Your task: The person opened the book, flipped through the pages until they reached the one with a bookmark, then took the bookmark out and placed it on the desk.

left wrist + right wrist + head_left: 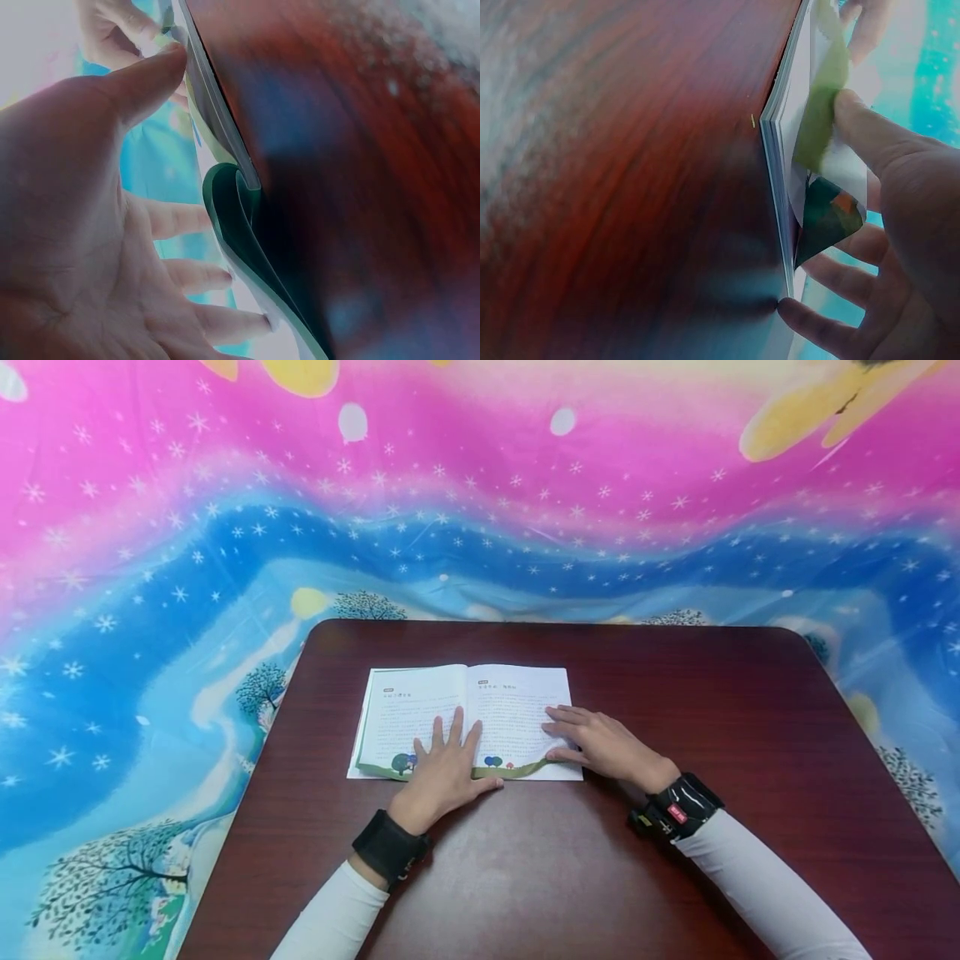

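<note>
Left hand is gripping nothing, fingers splaying over the book near its spine, thumb reaching along the lower edge. Right hand is resting loose, not clenched, at the right page, thumb touching its green band; page corner is curling beside that thumb. Book is lying spread beneath both hands, on the dark table. Patterned cloth is showing beyond them.

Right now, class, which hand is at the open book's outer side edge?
The right hand: it overlaps the right page's outer edge; the left hand lies by the central gutter.
</note>
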The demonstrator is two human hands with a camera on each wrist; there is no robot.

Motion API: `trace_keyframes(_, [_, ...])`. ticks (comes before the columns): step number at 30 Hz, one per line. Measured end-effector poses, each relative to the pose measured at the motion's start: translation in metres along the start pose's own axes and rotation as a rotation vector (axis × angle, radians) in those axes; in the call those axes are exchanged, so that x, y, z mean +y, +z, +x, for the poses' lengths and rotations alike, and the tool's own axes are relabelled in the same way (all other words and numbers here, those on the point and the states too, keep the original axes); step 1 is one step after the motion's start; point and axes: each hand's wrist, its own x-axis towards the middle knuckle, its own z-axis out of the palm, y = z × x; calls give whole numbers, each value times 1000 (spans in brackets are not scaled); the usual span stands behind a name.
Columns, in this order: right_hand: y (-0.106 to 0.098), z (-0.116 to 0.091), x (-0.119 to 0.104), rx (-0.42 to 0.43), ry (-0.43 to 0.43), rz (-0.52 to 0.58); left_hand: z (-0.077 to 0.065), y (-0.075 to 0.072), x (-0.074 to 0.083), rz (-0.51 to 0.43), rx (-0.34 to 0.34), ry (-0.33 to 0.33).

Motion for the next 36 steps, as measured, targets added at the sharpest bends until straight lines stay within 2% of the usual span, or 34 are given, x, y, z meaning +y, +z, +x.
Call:
trace_keyframes(12, [0, 2, 0, 46, 21, 12, 4, 2, 2, 11, 8, -18])
trace_keyframes(24, [-1, 4, -1, 42, 52, 19, 4, 1, 5, 46, -6, -26])
trace_keyframes(30, [-5, 2, 1, 46, 97, 33, 5, 0, 6, 76, -27, -28])
trace_keyframes(36, [-10, 0, 5, 63, 136, 24, 5, 1, 6, 83, -6, -32])
